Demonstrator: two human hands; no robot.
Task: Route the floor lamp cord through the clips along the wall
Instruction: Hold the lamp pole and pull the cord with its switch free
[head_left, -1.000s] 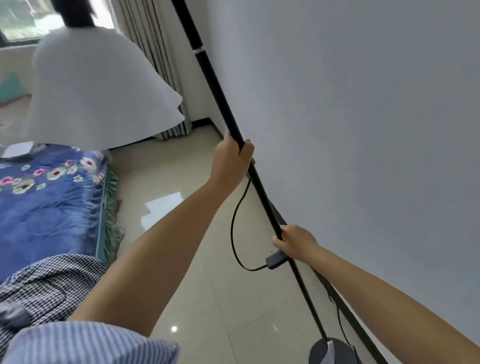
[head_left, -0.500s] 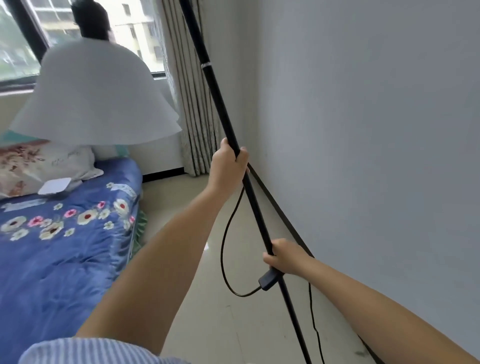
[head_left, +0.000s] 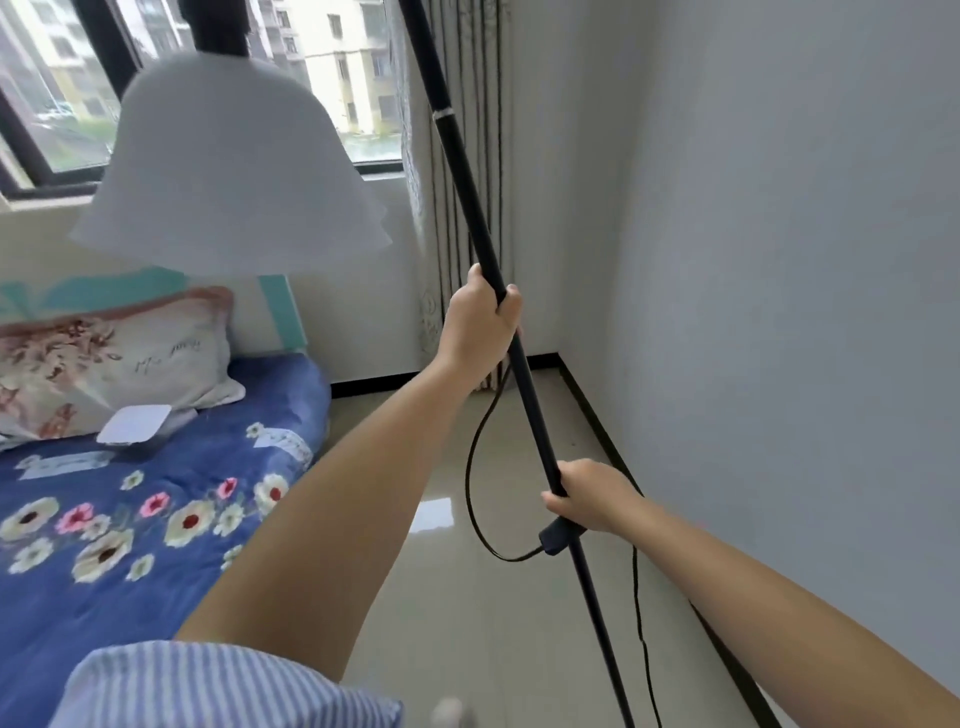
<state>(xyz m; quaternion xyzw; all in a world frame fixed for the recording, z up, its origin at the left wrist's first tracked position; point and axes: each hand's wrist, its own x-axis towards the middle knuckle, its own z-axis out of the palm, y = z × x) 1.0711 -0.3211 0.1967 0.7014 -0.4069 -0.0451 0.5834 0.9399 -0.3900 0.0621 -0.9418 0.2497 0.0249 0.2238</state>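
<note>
Containers: a white tray-like dish (head_left: 136, 424) lies on the bed beside the pillow; whether anything is in it cannot be told
Lamp pole: a thin black pole (head_left: 483, 249) tilted, top leaning left, running from the upper edge of view down to the lower right
Shade: a white bell-shaped shade (head_left: 228, 176) hangs left of the pole, over the bed
Cord: a black cord (head_left: 470, 483) drops from under the left hand in a loose loop to an inline switch (head_left: 555, 539) at the pole, then trails down toward the floor near the wall
Left hand: the left hand (head_left: 480, 327) is wrapped tight around the pole, higher up
Right hand: the right hand (head_left: 589, 496) is clenched on the pole lower down, just above the switch
Floor: glossy pale tiles (head_left: 467, 649) with black skirting along the wall
Room: plain grey wall (head_left: 779, 260) at right, striped curtain (head_left: 467, 104) in the corner, window (head_left: 67, 104) behind, bed with blue floral cover (head_left: 130, 519) and a flowered pillow (head_left: 104, 358) at left
</note>
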